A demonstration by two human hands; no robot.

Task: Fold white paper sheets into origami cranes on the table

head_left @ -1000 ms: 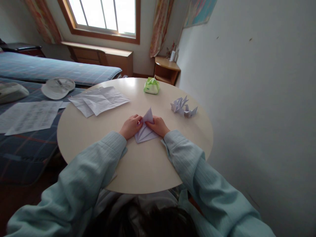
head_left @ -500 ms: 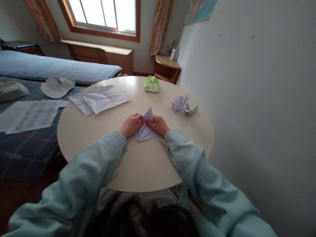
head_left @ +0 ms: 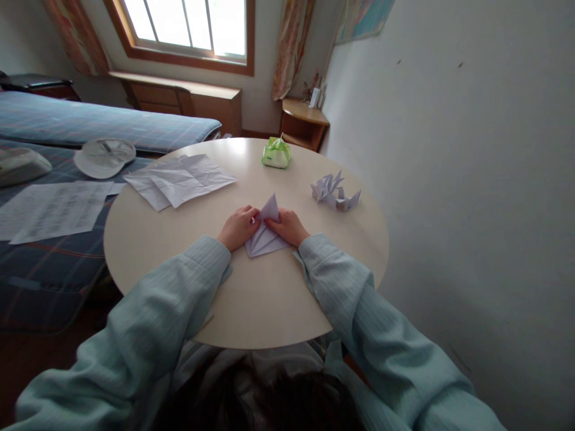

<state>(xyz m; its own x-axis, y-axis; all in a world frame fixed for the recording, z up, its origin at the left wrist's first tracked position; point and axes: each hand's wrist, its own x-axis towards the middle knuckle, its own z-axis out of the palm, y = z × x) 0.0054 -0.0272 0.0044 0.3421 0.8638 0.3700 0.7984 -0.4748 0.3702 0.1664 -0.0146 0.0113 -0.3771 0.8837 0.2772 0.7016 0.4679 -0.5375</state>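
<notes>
A partly folded sheet of white paper (head_left: 265, 240) lies near the middle of the round table (head_left: 265, 311), its pointed tip facing the window. My left hand (head_left: 240, 227) grips the paper's left side, fingers curled and thumb pressed on it. From the right, my right hand (head_left: 288, 227) holds the other side with its thumb laid across the folds. Both hands rest at table height, and part of the paper is hidden beneath them. Several folded paper figures (head_left: 335, 188) stand to the right of my right hand.
Creased paper sheets (head_left: 184, 176) lie at the table's back left. A green tissue pack (head_left: 276, 153) sits at the far edge. On the left, a bed (head_left: 49, 275) holds printed sheets (head_left: 54, 206) and a white cap (head_left: 105, 158). A white wall (head_left: 462, 179) borders the right.
</notes>
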